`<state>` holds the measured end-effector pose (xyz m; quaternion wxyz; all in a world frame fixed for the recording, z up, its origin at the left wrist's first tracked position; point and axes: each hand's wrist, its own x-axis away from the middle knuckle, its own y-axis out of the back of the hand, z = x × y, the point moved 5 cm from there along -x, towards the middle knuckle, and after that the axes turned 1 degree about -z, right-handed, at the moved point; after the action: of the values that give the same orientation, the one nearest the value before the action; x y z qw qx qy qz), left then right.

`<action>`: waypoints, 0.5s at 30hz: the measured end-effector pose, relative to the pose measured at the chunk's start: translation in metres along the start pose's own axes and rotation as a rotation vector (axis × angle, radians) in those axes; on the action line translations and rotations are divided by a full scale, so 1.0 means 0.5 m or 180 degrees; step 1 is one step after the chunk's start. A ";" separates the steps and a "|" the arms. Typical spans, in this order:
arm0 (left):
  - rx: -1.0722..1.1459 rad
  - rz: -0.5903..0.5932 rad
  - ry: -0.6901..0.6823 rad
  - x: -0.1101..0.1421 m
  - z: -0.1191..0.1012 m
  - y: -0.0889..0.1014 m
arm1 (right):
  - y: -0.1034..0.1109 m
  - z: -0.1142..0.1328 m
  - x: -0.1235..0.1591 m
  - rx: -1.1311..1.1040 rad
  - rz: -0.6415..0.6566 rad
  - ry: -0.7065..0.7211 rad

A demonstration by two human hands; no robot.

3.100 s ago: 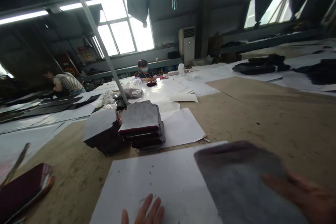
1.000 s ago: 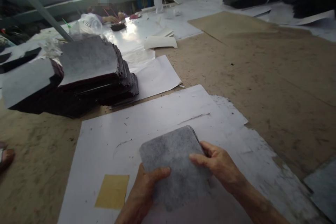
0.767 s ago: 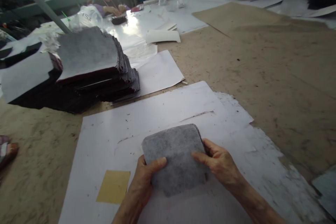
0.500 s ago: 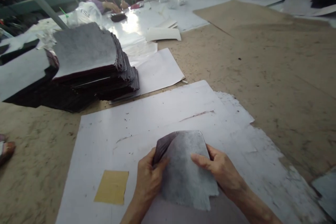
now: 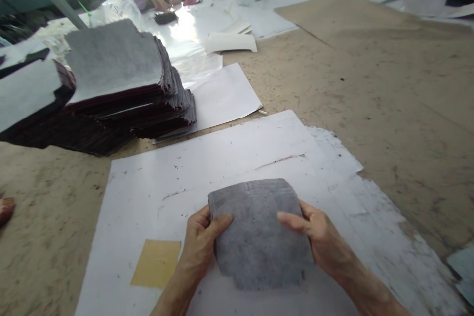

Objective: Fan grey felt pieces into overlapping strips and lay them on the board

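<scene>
Grey pieces [image 5: 261, 237], layered together, are pinched at both sides above the white sheet [image 5: 133, 197]: the left hand [image 5: 202, 237] grips one edge between thumb and fingers, the right hand [image 5: 314, 234] the other. Just beside the left wrist lies a yellow square [image 5: 156, 263]. Farther off, a tall stack [image 5: 122, 64] stands on the bench [image 5: 303, 79], and beyond it a person's hands [image 5: 165, 2] are near a dark object [image 5: 165, 18]
</scene>
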<state>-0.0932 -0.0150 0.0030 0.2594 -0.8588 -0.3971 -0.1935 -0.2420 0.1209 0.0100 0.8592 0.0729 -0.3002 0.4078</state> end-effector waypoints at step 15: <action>-0.0327 0.0040 -0.0447 0.000 -0.001 -0.010 | -0.001 0.001 -0.008 0.0016 0.0191 -0.0113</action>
<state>-0.0973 -0.0125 0.0049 0.1877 -0.8849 -0.3985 -0.1513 -0.2438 0.1178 0.0082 0.8409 0.0733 -0.3165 0.4328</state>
